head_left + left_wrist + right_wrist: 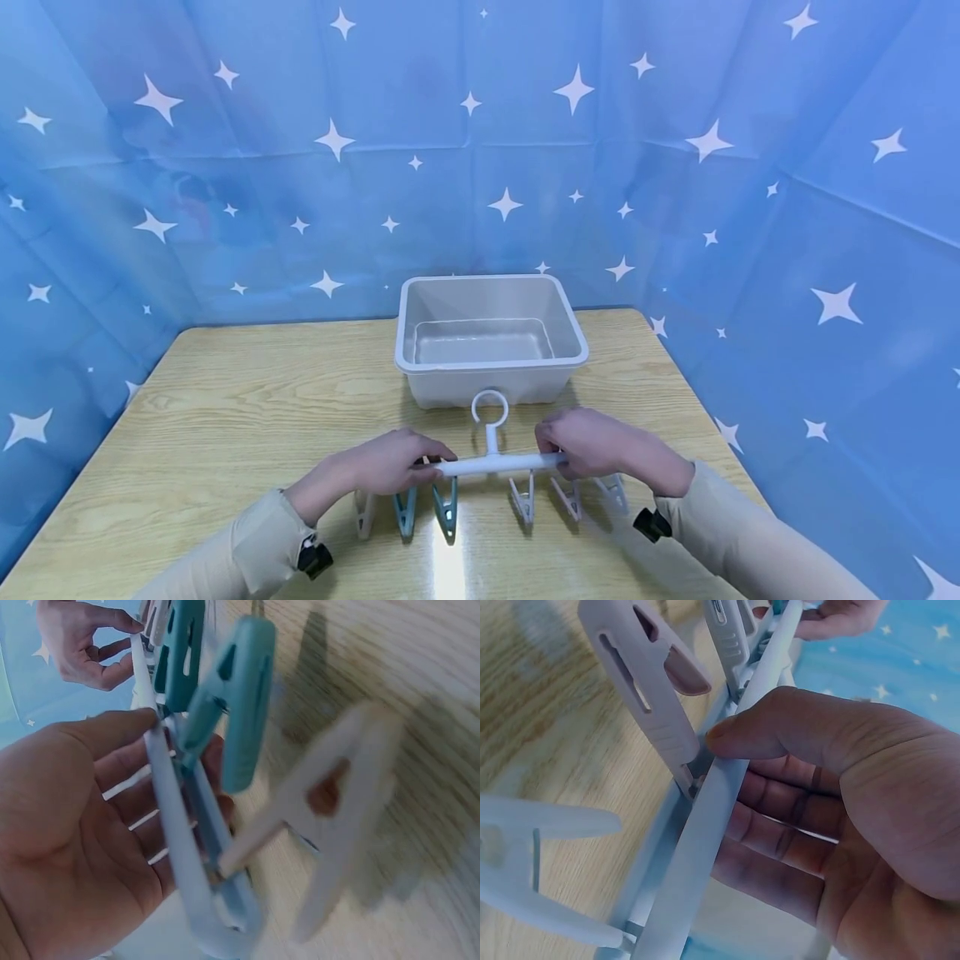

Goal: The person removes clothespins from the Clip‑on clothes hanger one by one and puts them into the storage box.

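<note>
Since the white hanger [492,465] is long and carries clips along its bar, one hand on each half looks like a balance choice: bar roughly level, hook [490,392] pointing up, clips dangling. Left hand [393,462] grips the bar, thumb on one side, fingers on the other; right hand [588,442] mirrors it. Thumb-and-finger hold probably leaves the clips free to swing. Hanger spans the gap between the hands, hook stem about midway, bar running past both grips. Teal clips [445,515] sit by the left hand, pale clips [527,511] mostly toward the right. Can't tell if any clip touches the table [262,392]. Grey bin [492,385] stands just beyond the hanger.
</note>
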The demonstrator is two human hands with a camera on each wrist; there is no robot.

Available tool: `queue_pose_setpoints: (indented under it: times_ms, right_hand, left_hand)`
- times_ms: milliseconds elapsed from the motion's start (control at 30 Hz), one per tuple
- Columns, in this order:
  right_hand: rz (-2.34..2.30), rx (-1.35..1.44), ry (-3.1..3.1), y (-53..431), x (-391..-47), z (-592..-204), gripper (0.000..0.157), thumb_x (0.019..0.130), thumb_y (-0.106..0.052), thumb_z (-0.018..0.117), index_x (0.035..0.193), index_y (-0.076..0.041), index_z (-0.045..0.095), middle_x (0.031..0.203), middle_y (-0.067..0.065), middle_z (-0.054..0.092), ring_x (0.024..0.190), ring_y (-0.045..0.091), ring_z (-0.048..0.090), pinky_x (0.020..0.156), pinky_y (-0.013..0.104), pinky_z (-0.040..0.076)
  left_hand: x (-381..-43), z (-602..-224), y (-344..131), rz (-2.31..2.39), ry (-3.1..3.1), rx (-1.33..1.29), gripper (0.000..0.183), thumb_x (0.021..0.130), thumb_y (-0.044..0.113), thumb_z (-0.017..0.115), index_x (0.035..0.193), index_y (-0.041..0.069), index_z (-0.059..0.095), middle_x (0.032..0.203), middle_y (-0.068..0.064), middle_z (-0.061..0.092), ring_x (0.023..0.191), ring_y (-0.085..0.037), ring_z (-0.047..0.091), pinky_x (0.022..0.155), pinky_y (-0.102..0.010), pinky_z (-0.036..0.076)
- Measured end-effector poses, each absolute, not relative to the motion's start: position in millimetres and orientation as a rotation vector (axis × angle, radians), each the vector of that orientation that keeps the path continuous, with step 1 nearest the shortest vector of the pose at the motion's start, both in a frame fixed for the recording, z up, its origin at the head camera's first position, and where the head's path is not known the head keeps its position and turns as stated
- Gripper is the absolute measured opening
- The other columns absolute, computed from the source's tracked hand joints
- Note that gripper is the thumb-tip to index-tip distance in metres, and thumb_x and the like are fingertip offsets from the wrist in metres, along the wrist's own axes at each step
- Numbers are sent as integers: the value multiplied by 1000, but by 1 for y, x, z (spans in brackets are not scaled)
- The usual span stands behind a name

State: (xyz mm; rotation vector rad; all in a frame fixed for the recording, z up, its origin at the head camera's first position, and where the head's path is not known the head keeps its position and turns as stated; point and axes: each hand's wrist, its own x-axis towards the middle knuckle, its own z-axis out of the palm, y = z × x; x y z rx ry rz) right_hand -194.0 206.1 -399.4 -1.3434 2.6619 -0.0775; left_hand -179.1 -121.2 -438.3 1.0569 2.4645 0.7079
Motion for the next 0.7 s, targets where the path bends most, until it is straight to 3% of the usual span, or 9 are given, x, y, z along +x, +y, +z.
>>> queue_pose_setpoints:
  times_ms: [167, 467, 567, 700]
  right_hand:
    - [-96, -1354, 2653, 206, -193, -395, 24, 73, -4, 77, 78, -18, 58, 75, -9, 56, 64, 1, 42, 57, 18, 41]
    - [-106, -1373, 2710, 209, -192, -386, 21, 73, -8, 75, 79, -21, 59, 77, -10, 57, 63, 1, 44, 56, 19, 41]
    - [-119, -1363, 2724, 210, -191, -382, 20, 74, -8, 75, 81, -21, 60, 79, -10, 58, 64, 1, 44, 57, 20, 41]
    - [-176, -1357, 2730, 212, -191, -377, 20, 76, -8, 74, 83, -21, 60, 80, -10, 57, 64, 1, 43, 57, 20, 40]
  left_hand:
    - [-176, -438, -127, 766, 2382, 1114, 37, 104, 27, 55, 137, 14, 61, 77, 13, 58, 54, 4, 43, 54, -17, 43]
    - [-173, -436, -133, 841, 2394, 1139, 40, 105, 28, 51, 144, 19, 55, 79, 14, 56, 50, 5, 40, 52, -16, 42]
    - [-172, -435, -135, 846, 2415, 1181, 41, 106, 28, 50, 146, 18, 53, 88, 11, 63, 52, 5, 39, 56, -16, 44]
    - [-172, -432, -138, 842, 2460, 1256, 43, 107, 29, 48, 147, 17, 51, 115, 1, 70, 59, 6, 42, 73, -19, 49]
